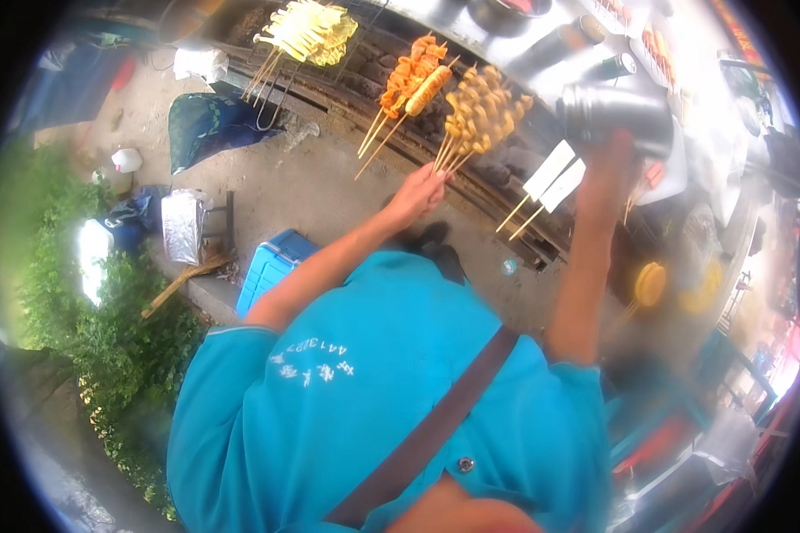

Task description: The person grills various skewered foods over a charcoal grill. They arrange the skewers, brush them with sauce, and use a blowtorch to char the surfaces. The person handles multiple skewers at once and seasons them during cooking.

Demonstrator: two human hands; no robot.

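Observation:
My left hand (419, 193) grips the bamboo sticks of a bunch of brown, wavy skewers (483, 110), fanned out over the charcoal grill (373, 70). My right hand (610, 156), blurred, is wrapped around a silvery metal canister (617, 116), which lies tilted sideways above the grill's right part. Below it, two flat white pieces on sticks (550, 174) rest across the grill. Left of the brown bunch lie orange-red meat skewers (415, 73) and a scored sausage on a stick (430, 90). Farther left are skewers of enoki mushrooms and pale leaves (307, 33).
Canisters (615, 66) and a dark pot (507, 16) stand on the metal counter beyond the grill. Trays of skewers (657, 53) sit at the upper right. On the ground are a blue cooler box (277, 256), a straw broom (190, 276) and a dark bag (207, 130). Shrubs (127, 346) grow at left.

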